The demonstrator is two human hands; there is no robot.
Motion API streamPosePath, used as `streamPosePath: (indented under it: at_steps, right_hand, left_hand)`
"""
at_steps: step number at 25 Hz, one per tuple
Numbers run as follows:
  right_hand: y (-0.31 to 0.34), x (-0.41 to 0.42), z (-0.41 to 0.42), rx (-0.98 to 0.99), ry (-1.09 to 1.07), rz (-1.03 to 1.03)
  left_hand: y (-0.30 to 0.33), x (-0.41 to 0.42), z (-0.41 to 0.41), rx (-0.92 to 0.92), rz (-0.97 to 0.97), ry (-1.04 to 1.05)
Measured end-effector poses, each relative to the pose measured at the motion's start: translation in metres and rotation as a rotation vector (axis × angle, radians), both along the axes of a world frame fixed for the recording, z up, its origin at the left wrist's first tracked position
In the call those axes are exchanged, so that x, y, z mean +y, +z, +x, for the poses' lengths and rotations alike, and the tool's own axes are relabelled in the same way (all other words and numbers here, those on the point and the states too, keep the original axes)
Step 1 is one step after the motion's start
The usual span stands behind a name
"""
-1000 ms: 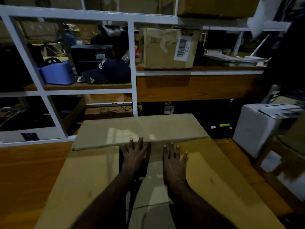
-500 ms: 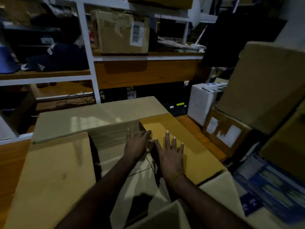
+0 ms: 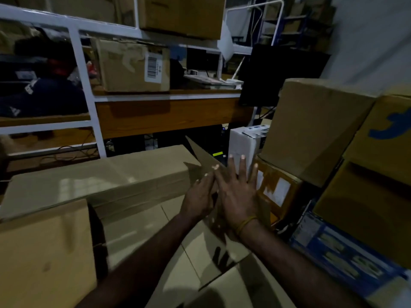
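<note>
Cardboard, plain brown and smooth, makes up the large open box near the centre. Its right flap stands tilted up, a stiff sheet seen nearly edge-on. The left hand and right hand lie flat against the flap with fingers straight and spread, its edge showing between them. Just right stand a white box, a taped carton and stacked cartons, crowding that side. Farther off, a white-framed shelf holds a barcoded carton.
</note>
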State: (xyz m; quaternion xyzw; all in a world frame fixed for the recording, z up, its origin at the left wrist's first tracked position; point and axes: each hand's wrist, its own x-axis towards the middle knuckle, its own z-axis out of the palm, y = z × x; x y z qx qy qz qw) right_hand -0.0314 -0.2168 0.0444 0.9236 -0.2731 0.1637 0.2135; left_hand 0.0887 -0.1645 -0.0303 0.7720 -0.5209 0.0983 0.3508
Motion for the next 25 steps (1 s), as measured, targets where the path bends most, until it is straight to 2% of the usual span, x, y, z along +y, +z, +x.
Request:
streamPosePath:
  at_steps: [2,5,9,12,15,20,25]
  right_hand:
    - [-0.003,-0.021,-0.011,-0.026,-0.054,-0.032]
    - [-0.019,-0.042,-0.028,-0.016,-0.089,-0.006]
    - [-0.043,-0.066,-0.054,0.084,-0.17,0.182]
    - [-0.072,-0.082,-0.067,0.164,-0.244,0.281]
    - [-0.09,-0.087,-0.071,0.171,-0.284,0.361]
    - [-0.101,-0.093,-0.068,0.063,-0.193,0.32]
    - [-0.109,-0.094,-0.063,0.036,-0.08,0.381]
  left_hand:
    - [0.0,-0.025,-0.008,-0.122,0.057,-0.092]
    - [-0.01,-0.057,-0.009,-0.164,0.147,-0.15]
    - [-0.024,-0.078,-0.01,-0.237,0.447,-0.15]
    - [-0.025,-0.085,-0.024,-0.26,0.595,-0.146]
    - [-0.029,-0.091,-0.038,-0.289,0.644,-0.137]
    - [-0.035,-0.097,-0.05,-0.256,0.613,-0.085]
    - [-0.033,-0.096,-0.059,-0.257,0.592,-0.025]
